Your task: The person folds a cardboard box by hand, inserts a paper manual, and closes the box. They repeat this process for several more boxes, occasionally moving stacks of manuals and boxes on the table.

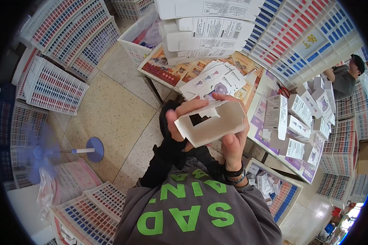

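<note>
A white cardboard box (205, 133), folded out into a hollow shape, is in front of my chest with an open end facing me. My left hand (179, 122) grips its left side, with fingers along the far edge. On the right side, my right hand (234, 149) holds it too, thumb on the near lower edge and fingers over the top. Just beyond the box, several flat printed cartons (210, 83) with a purple fan picture lie overlapping on the table. Behind them stands a stack of white unfolded cartons (210, 34).
Several boxes (276, 112) stand and lie at the table's right, near red-handled scissors (283, 90). A large slatted crate (302, 43) rises behind. More crates (55, 87) line the left. A blue fan (95, 150) stands at the lower left. Another person (346, 79) is at far right.
</note>
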Available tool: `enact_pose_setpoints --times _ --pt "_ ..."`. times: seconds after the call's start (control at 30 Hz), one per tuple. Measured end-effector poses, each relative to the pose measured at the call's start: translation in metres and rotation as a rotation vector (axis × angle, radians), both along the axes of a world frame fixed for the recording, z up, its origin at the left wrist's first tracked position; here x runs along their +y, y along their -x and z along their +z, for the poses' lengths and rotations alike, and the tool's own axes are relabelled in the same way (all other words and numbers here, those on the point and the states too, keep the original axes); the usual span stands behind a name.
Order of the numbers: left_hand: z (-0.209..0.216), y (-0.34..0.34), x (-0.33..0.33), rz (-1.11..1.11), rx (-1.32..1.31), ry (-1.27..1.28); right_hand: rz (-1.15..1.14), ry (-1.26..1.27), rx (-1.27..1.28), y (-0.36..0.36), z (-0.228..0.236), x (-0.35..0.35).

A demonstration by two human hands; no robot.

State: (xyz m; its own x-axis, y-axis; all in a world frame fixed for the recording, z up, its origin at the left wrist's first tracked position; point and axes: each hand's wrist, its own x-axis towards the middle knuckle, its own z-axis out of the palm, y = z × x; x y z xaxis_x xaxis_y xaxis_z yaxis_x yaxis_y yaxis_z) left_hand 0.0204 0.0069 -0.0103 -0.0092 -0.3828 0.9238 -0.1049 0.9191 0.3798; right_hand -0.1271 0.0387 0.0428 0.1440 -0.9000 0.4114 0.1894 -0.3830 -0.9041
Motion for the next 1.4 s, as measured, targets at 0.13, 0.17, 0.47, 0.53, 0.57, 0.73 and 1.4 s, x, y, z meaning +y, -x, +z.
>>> enact_pose_setpoints --times 0.13,0.17,0.47,0.53,0.57,0.73,1.4 --pt "-0.005 0.027 -0.016 0.139 0.294 0.419 0.061 -0.133 -0.080 -0.001 0.005 0.001" --pt "-0.005 0.025 -0.014 0.142 0.293 0.418 0.093 -0.182 -0.119 -0.002 0.006 0.002" --pt "0.006 -0.010 0.013 0.155 -0.079 0.170 0.066 -0.220 -0.135 -0.002 0.022 0.004" --pt "0.015 -0.015 0.017 0.078 -0.144 0.102 0.256 -0.166 -0.177 0.018 0.019 -0.013" --pt "0.018 -0.015 0.019 0.085 -0.144 0.101 0.354 -0.139 -0.198 0.024 0.019 -0.020" --pt "0.036 -0.014 0.018 -0.030 -0.110 0.057 0.565 -0.028 -0.114 0.028 0.023 -0.041" --pt "0.034 -0.022 0.020 -0.052 -0.073 -0.151 0.002 0.380 0.701 0.015 0.077 -0.027"
